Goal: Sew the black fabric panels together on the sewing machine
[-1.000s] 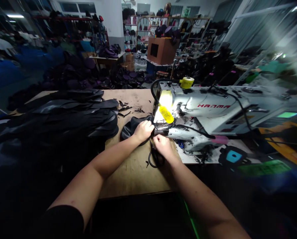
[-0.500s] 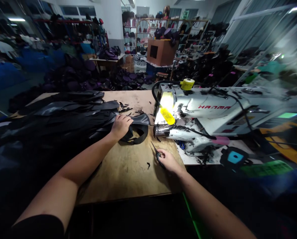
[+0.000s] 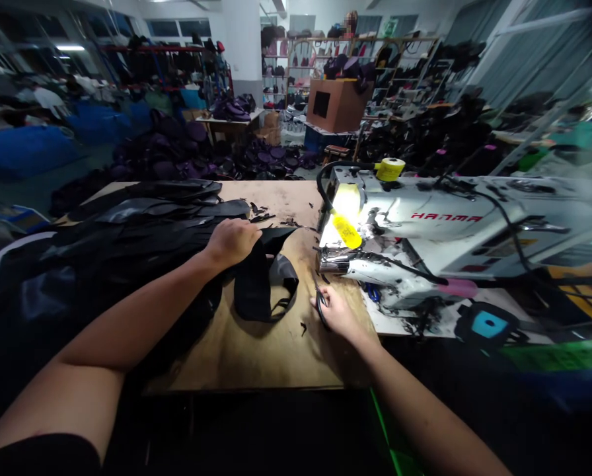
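Note:
My left hand (image 3: pixel 234 242) is closed on a black fabric piece (image 3: pixel 254 291), which hangs down to the wooden tabletop (image 3: pixel 256 360) in a curved loop. In my right hand (image 3: pixel 336 311) are small dark scissors (image 3: pixel 320 303), their blades pointing away from me toward the sewing machine. The right fingers are wrapped round the handles, just above the tabletop. A gap of bare wood lies between the scissors and the fabric. Beyond the scissors is the machine's narrow cylinder arm (image 3: pixel 333 261), lit by a bright lamp.
A white sewing machine (image 3: pixel 439 218) stands along the right. Layered black fabric pieces (image 3: pixel 142 231) cover the table's left side. Dark scraps (image 3: pixel 303 327) lie on the wood. Behind are a cardboard box (image 3: pixel 338 106), piled dark purple goods (image 3: pixel 177 139) and shelves.
My left hand has moved left and lifted, turning the fabric piece so its loop hangs lower toward me. My right hand still holds the scissors near the cylinder arm. The view has shifted slightly left.

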A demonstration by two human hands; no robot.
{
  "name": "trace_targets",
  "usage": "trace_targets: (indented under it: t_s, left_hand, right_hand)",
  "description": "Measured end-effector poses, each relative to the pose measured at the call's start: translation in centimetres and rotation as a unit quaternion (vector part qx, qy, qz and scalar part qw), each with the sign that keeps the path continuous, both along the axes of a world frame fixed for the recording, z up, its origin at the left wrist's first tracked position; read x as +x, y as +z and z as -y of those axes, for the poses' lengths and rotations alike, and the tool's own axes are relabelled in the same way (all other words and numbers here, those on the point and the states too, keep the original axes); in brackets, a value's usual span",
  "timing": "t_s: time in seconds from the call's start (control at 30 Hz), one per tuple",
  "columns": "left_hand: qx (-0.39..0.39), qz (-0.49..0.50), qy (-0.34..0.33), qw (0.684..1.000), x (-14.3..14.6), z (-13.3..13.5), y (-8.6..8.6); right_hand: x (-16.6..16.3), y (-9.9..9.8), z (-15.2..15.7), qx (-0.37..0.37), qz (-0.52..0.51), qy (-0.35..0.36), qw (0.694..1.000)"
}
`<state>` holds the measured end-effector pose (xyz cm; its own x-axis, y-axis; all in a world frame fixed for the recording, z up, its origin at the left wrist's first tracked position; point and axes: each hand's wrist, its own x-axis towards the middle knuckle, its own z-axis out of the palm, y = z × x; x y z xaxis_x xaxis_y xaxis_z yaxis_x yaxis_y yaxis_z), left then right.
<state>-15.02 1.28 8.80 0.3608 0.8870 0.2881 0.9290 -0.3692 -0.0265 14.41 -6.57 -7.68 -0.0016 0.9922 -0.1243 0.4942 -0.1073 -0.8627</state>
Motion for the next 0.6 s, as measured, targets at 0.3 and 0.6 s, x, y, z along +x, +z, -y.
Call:
trace_targets:
  t_s: [0.3, 0.6]
  left_hand:
    - [-0.1, 0.098, 0.004, 0.99, -0.5, 2.8, 5.4]
    - [-0.113, 0.19, -0.05, 0.974, -6.5, 2.7, 8.1]
  right_hand:
    - [-1.8, 0.4, 0.3, 0.249, 0.265, 0.107, 0.926]
    - [-4.5, 5.6, -2.4, 0.265, 0.188, 0.034, 0.945]
